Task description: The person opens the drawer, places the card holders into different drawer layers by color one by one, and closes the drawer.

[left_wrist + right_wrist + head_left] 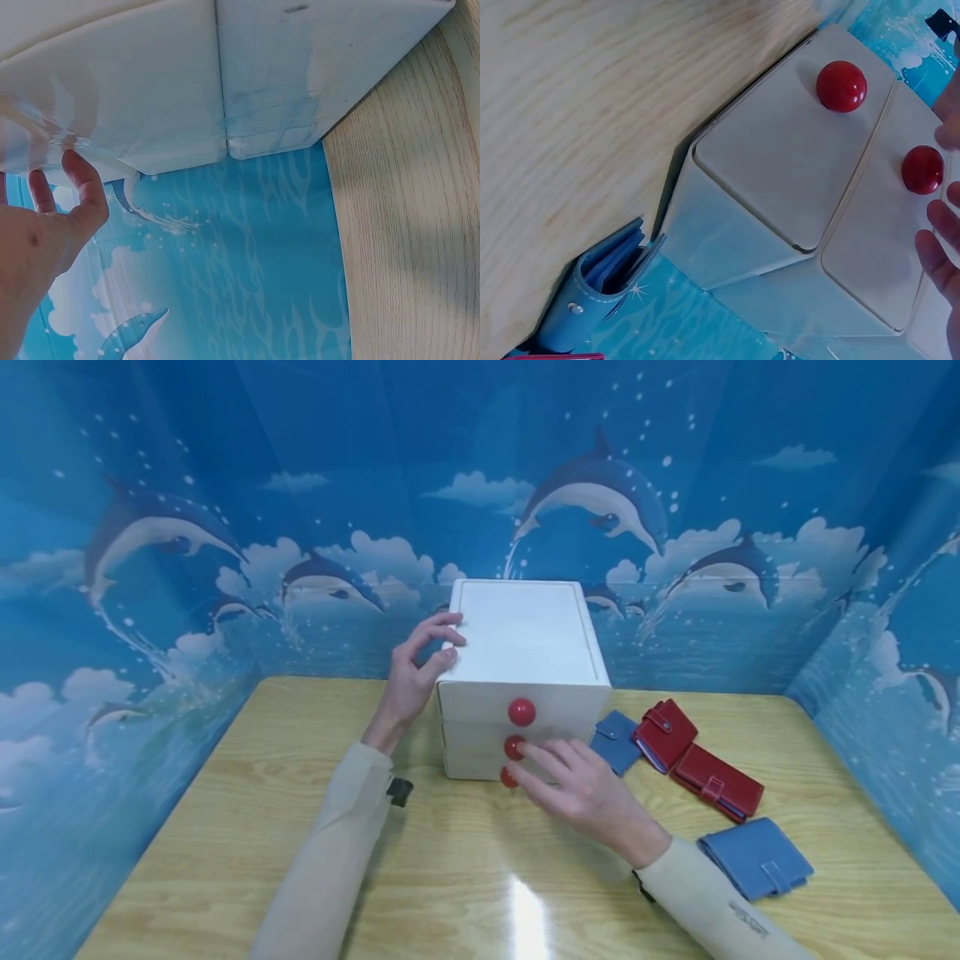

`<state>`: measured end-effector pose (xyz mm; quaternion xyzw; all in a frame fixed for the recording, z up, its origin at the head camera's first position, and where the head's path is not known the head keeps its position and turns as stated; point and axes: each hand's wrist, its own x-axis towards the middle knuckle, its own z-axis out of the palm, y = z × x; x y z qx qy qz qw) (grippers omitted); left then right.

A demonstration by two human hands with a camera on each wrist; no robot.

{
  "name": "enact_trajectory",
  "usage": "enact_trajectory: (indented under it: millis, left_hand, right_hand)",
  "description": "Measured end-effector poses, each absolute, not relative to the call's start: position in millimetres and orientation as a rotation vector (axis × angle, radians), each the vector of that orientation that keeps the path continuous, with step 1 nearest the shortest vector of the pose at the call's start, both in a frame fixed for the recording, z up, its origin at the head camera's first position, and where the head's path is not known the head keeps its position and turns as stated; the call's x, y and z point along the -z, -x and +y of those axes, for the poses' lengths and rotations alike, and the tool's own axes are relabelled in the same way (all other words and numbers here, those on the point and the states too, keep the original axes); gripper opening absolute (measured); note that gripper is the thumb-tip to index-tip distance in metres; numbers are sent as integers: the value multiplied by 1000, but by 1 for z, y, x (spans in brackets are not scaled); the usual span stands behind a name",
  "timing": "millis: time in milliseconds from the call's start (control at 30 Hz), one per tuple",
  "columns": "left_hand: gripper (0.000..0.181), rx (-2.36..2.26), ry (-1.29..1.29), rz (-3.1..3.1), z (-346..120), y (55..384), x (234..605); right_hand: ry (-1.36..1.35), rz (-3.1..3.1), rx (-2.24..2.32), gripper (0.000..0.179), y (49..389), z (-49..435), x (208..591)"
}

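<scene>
A white drawer unit (525, 635) with red knobs down its front stands on the table, its drawers pushed in. My left hand (420, 668) rests against the unit's upper left edge; in the left wrist view its fingertips (75, 161) meet the white side wall. In front of the unit is my right hand (581, 789), its fingers close to the middle knob (514, 747) and the lowest knob (509, 776). The right wrist view shows its fingers (937, 251) spread beside the middle knob (922, 169), with a gap between them. The top knob (522, 712) sits above that hand.
Right of the unit lie a blue wallet (617, 741), a red wallet (666, 735), a longer red wallet (717, 782) and another blue wallet (756, 858). A dolphin-print curtain (480, 468) encloses the wooden table (225, 827) at the back and sides.
</scene>
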<state>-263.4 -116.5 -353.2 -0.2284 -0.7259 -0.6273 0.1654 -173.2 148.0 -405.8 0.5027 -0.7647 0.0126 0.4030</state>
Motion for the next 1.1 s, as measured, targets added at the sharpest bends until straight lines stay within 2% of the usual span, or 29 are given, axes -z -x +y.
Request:
enact_trajectory:
  millis: [467, 667, 833, 1100]
  left_hand:
    - [24, 1782, 644, -2074, -117, 264, 355]
    - [24, 1780, 641, -2069, -117, 263, 354]
    - [24, 1773, 650, -2065, -117, 264, 354]
    - [24, 1774, 666, -2045, -117, 264, 355]
  right_hand:
    - [-1253, -1994, 89, 29, 179, 138, 409]
    - [-1236, -2040, 119, 42, 179, 136, 408]
    - [-1224, -2017, 123, 45, 181, 133, 409]
    - [-1249, -1942, 108, 24, 181, 132, 411]
